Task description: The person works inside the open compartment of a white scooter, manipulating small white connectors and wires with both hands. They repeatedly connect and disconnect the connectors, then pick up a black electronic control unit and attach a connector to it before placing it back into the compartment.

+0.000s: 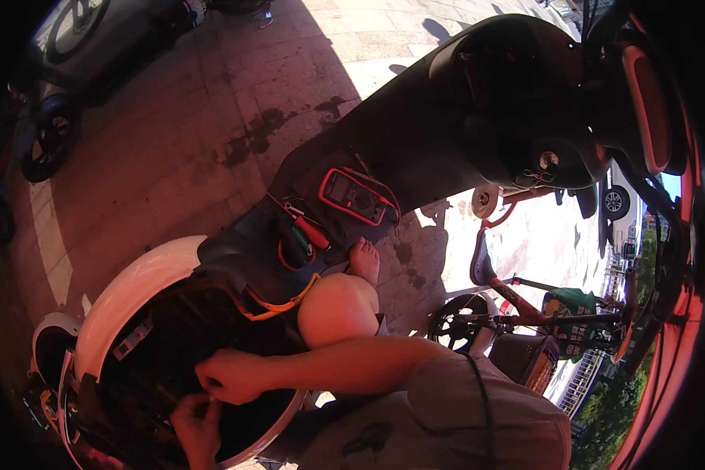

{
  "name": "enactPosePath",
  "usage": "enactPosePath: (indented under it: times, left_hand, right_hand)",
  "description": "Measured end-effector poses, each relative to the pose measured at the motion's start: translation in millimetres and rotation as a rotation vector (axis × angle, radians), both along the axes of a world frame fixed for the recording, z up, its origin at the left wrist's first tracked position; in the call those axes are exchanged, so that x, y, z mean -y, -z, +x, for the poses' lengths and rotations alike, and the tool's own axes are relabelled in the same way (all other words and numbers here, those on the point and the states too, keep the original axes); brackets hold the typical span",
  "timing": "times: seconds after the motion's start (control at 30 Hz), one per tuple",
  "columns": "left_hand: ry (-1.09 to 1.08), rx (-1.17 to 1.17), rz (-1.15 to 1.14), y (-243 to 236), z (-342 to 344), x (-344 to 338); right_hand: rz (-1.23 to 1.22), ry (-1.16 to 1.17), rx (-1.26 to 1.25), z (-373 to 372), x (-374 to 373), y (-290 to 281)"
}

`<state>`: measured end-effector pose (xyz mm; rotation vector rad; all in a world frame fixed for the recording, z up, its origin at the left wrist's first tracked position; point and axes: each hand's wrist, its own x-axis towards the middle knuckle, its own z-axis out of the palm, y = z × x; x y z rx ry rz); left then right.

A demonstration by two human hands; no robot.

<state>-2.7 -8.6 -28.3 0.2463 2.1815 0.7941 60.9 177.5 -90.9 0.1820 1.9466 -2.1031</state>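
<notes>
Fingers bent, my left hand is low over the dark cavity of a pale scooter, its tips close to those of my right hand; whether either is grasping something I cannot tell (anything between them is too small to make out). Farther right, an orange-yellow cable curves along the cavity's edge, beside my bare knee. On the far side, a red-handled tool lies on the dark deck, with a red-edged multimeter just right of it. Well to the right is a bicycle.
</notes>
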Motion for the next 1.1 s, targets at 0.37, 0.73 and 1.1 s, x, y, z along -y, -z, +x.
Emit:
enactPosePath:
  times: [0.37,0.73,1.1]
  left_hand:
    - [0.088,-0.134,0.049,-14,1,-5]
    - [0.086,-0.087,-0.021,-21,2,-16]
    - [0.053,-0.089,0.026,-21,0,-14]
  right_hand:
    - [0.008,-0.016,0.001,0,-2,-12]
    - [0.005,-0.027,0.008,0,-6,-14]
    - [0.015,0.015,-0.044,1,-3,-14]
